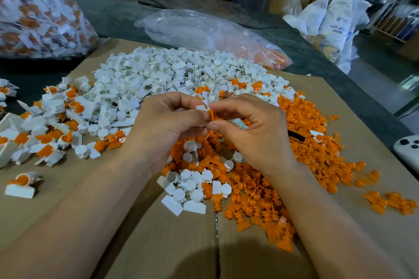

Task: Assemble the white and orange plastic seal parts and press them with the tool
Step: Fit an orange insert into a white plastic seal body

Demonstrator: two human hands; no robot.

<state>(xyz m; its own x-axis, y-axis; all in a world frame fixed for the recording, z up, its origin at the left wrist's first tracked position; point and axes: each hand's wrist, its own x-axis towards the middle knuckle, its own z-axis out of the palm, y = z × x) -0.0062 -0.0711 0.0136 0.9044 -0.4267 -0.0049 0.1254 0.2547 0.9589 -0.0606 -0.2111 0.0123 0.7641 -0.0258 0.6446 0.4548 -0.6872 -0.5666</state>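
Work sits mid-join: our left hand pinches a white part, our right hand pinches an orange part into it. Joined seals lie left; we judge the white pile and orange pile mostly untouched, this pair not yet pressed.

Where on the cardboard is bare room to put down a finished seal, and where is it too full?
Bare cardboard lies near left, beside the lone assembled seal; around the seam at the near edge; and far right, past the orange pile. The middle is crowded: white pile and orange pile meet there.
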